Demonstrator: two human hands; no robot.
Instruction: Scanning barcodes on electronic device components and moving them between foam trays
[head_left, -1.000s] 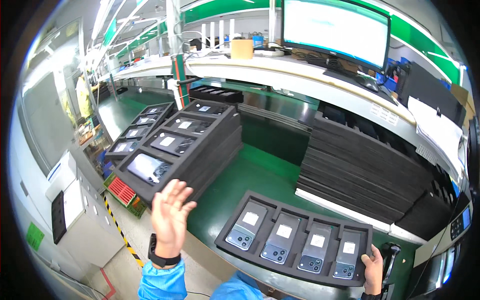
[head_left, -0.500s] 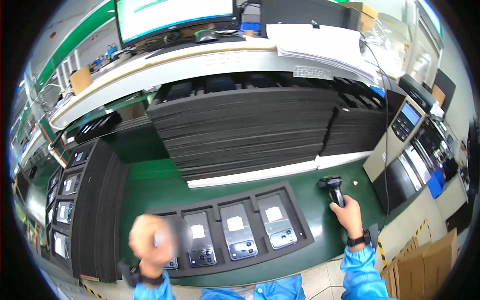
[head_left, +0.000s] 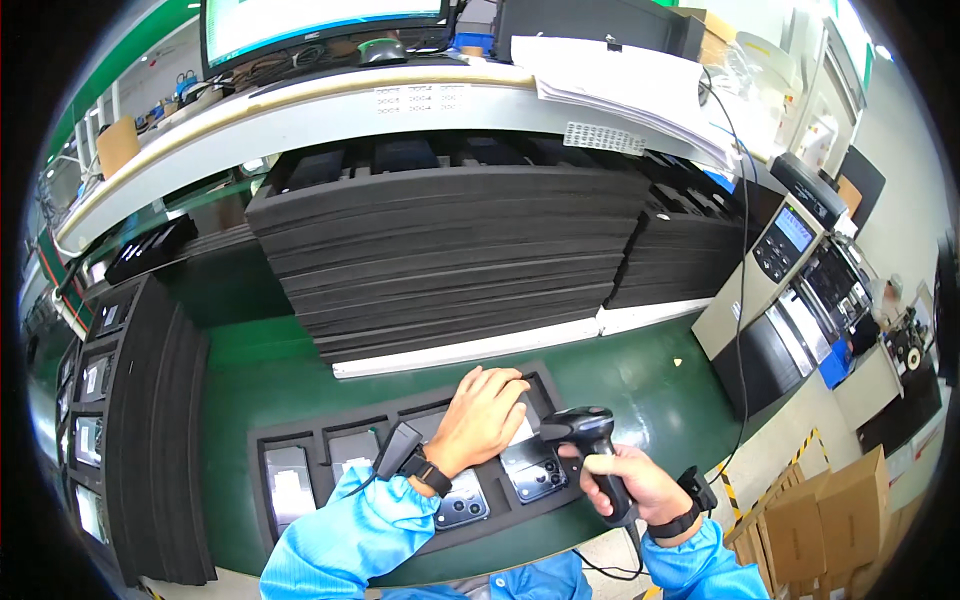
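A black foam tray [head_left: 262,490] holds several smartphones, back side up, each with a white label on it. My left hand [head_left: 482,415] reaches across the tray with its fingers stretched out, over the upper part of the rightmost phone [head_left: 535,474]. Its fingertips bend down, and I cannot see whether they touch the phone. Wrapped round the handle of a black handheld barcode scanner [head_left: 590,428], my right hand [head_left: 640,482] keeps it beside that phone. The scanner's head points left, toward the phone and my left hand.
Behind the tray stands a tall stack of black foam trays [head_left: 450,255]. Another tray stack [head_left: 160,430] is on the left. A label printer [head_left: 765,270] stands at the right, near cardboard boxes [head_left: 825,515]. Papers [head_left: 610,85] overhang the shelf above.
My left hand has moved right, from the tray's left end to the rightmost phone. My right hand has brought the scanner left and nearer, up to that phone. The view has shifted slightly.
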